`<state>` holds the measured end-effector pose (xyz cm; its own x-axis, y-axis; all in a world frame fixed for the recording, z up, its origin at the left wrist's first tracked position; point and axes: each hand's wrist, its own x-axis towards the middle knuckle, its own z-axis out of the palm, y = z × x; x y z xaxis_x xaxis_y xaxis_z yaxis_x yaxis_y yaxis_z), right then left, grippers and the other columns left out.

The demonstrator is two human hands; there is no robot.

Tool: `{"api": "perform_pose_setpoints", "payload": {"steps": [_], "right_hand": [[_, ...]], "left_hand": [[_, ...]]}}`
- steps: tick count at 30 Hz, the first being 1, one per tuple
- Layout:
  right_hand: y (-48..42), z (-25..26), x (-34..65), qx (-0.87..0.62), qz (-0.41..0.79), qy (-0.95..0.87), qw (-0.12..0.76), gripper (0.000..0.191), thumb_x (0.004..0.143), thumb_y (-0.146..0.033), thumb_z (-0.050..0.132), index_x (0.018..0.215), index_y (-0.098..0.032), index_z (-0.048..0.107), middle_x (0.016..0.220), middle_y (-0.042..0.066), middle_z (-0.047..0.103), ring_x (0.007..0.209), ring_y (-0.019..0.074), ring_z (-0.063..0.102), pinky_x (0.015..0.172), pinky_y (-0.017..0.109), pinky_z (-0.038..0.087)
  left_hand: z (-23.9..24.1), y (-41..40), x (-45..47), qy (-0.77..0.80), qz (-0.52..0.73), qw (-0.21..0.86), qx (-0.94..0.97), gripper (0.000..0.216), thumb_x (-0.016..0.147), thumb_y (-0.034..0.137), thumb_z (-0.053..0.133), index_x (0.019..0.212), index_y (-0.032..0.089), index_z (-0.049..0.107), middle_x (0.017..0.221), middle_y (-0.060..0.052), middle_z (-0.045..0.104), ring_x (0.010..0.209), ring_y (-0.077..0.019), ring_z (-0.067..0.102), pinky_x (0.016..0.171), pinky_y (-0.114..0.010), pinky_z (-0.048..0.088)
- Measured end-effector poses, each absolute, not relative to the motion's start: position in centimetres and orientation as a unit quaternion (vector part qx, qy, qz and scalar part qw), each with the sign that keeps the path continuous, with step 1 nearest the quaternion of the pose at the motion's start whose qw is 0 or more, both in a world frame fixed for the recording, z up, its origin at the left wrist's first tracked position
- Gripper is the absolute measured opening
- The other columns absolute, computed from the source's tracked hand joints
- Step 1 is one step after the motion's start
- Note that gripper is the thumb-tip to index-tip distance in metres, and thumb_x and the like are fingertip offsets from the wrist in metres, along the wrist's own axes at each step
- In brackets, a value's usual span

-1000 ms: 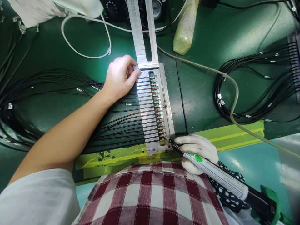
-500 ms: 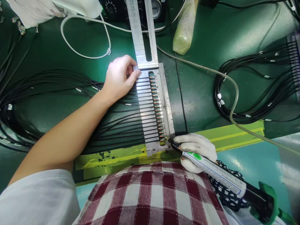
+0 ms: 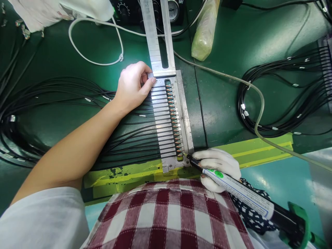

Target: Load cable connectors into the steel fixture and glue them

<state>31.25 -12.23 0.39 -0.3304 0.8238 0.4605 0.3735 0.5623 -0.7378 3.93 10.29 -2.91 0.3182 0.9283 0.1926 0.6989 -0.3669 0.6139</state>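
Observation:
My gloved right hand (image 3: 220, 167) is closed around a black dispensing syringe (image 3: 240, 192) with a white label and a green end. Its thin tip reaches the lowest of the small cable connectors (image 3: 178, 136), which sit in a row along the slot of a metal fixture (image 3: 184, 107). Black cables (image 3: 140, 138) run leftward from these connectors. My bare left hand (image 3: 133, 84) pinches the fixture's upper left corner between thumb and fingers, just below a slotted metal bar (image 3: 153, 45).
A coil of black cables (image 3: 242, 100) lies at the right, beside another metal fixture (image 3: 326, 65). A translucent hose (image 3: 260, 93) crosses the green bench. At the back stand a black dial unit (image 3: 123, 10) and a wrapped roll (image 3: 204, 33). Yellow-green tape (image 3: 259, 150) lines the front edge.
Almost nothing differs. The whole view has shifted by a few pixels, while both hands keep their places and the syringe tip stays by the lowest connectors.

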Motion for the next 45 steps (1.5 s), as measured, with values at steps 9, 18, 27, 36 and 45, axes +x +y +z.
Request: {"api": "perform_pose_setpoints", "payload": {"steps": [9,18,27,36,45], "right_hand": [[-12.0,0.4,31.2,-0.382,0.274,-0.762,0.444,0.023,0.081,-0.025,0.067,0.104,-0.020,0.066,0.098,0.008,0.078,0.084,0.0219,0.076,0.070,0.032,0.064],[-11.9,0.4,31.1,-0.390,0.272,-0.764,0.436,0.022,0.084,-0.026,0.068,0.105,-0.021,0.066,0.104,0.010,0.077,0.087,0.0224,0.076,0.071,0.032,0.064],[-13.1,0.6,31.5,-0.377,0.255,-0.775,0.440,0.021,0.084,-0.027,0.065,0.104,-0.020,0.065,0.103,0.010,0.077,0.084,0.0218,0.076,0.069,0.033,0.063],[-12.9,0.5,31.1,-0.382,0.264,-0.769,0.439,0.018,0.084,-0.024,0.067,0.101,-0.018,0.066,0.102,0.011,0.076,0.087,0.0205,0.076,0.074,0.030,0.062],[-13.2,0.4,31.2,-0.380,0.273,-0.767,0.438,0.019,0.086,-0.027,0.064,0.103,-0.020,0.065,0.103,0.010,0.076,0.086,0.0202,0.075,0.073,0.031,0.062]], "left_hand": [[-2.7,10.2,4.1,0.529,0.256,0.203,0.783,0.025,0.087,0.052,0.056,0.099,0.030,0.061,0.084,-0.001,0.070,0.095,-0.0273,0.064,0.087,-0.049,0.050],[-2.8,10.3,4.0,0.521,0.265,0.204,0.785,0.028,0.087,0.055,0.055,0.100,0.031,0.061,0.080,-0.001,0.068,0.098,-0.0276,0.063,0.088,-0.049,0.050],[-2.8,10.4,4.1,0.525,0.263,0.186,0.788,0.026,0.087,0.056,0.055,0.095,0.032,0.060,0.075,0.001,0.066,0.088,-0.0247,0.062,0.082,-0.047,0.050],[-2.7,10.3,4.1,0.523,0.264,0.217,0.781,0.025,0.089,0.050,0.062,0.098,0.026,0.060,0.083,0.001,0.066,0.096,-0.0226,0.062,0.092,-0.042,0.049],[-2.8,10.3,4.1,0.542,0.246,0.218,0.773,0.018,0.092,0.038,0.062,0.097,0.021,0.058,0.087,0.000,0.065,0.096,-0.0192,0.062,0.097,-0.038,0.048]]}}
